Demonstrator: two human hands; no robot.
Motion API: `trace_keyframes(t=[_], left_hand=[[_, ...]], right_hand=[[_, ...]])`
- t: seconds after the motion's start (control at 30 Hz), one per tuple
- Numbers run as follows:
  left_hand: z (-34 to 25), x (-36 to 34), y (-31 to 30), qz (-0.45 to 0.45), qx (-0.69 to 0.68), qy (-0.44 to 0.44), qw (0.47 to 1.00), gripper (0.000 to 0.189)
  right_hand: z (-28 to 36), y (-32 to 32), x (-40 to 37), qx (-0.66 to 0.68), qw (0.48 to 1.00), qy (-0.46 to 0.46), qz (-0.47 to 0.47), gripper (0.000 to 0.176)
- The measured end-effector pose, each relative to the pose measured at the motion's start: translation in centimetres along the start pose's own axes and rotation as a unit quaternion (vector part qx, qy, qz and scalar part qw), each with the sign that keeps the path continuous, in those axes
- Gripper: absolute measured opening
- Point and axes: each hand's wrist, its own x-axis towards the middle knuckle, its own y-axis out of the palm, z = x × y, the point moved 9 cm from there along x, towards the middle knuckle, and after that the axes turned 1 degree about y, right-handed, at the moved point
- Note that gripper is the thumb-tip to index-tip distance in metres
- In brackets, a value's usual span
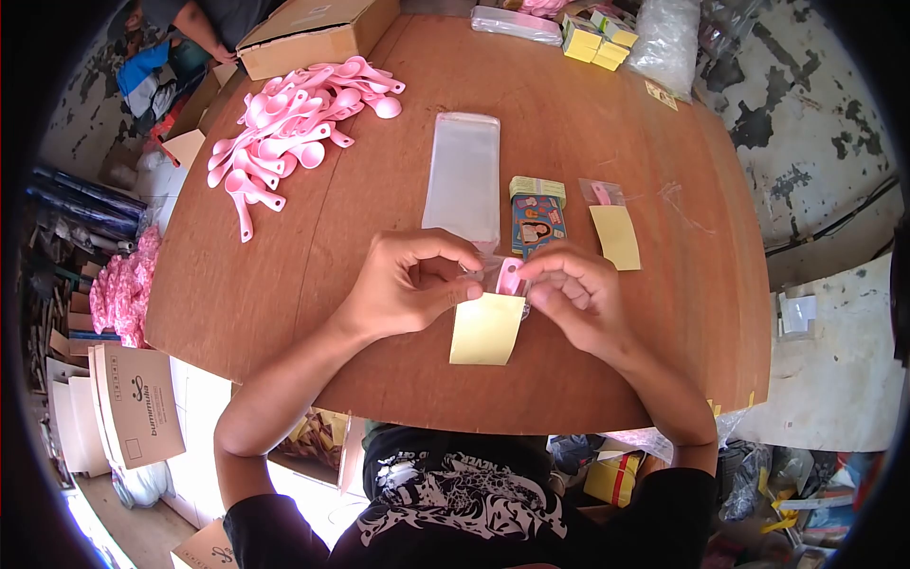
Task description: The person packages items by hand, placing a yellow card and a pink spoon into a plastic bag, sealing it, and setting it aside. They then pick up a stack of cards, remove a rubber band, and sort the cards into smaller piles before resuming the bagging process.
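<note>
Between both hands is a small clear plastic bag (489, 275) with a pink spoon (509, 275) in it; only the spoon's handle end with its hole shows. A pale yellow card (486, 329) covers the lower part of the bag. My left hand (408, 283) pinches the bag's left top corner between thumb and fingers. On the other side, my right hand (578, 296) has its thumb and fingertips closed at the bag's right edge, near the spoon handle. Just beyond the hands lie a stack of clear bags (463, 171) and a stack of printed cards (537, 226).
A heap of pink spoons (294, 128) lies at the table's far left, beside a cardboard box (318, 33). Another bagged spoon with a yellow card (616, 237) rests to the right. Card bundles (597, 43) and a bulky plastic bag (666, 43) stand at the back. A person's arm (201, 28) shows top left.
</note>
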Motion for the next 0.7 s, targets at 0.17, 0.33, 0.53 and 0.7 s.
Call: trace_keyframes(t=[0.17, 0.33, 0.53, 0.7], left_hand=[[-0.1, 0.0, 0.7, -0.017, -0.083, -0.064, 0.994, 0.034], [-0.6, -1.3, 3.4, 0.141, 0.027, -0.105, 0.984, 0.029], [-2.7, -2.1, 4.0, 0.154, 0.019, -0.099, 0.983, 0.022], [-2.2, -2.5, 4.8, 0.136, -0.068, -0.133, 0.979, 0.019]], right_hand=[[-0.5, 0.6, -0.6, 0.025, 0.999, 0.020, -0.035, 0.021], [2.3, -0.2, -0.4, -0.034, 0.999, 0.026, -0.017, 0.029], [0.6, -9.8, 0.7, -0.626, 0.764, 0.112, -0.111, 0.044], [-1.8, -12.4, -1.2, -0.523, 0.819, 0.196, -0.134, 0.044]])
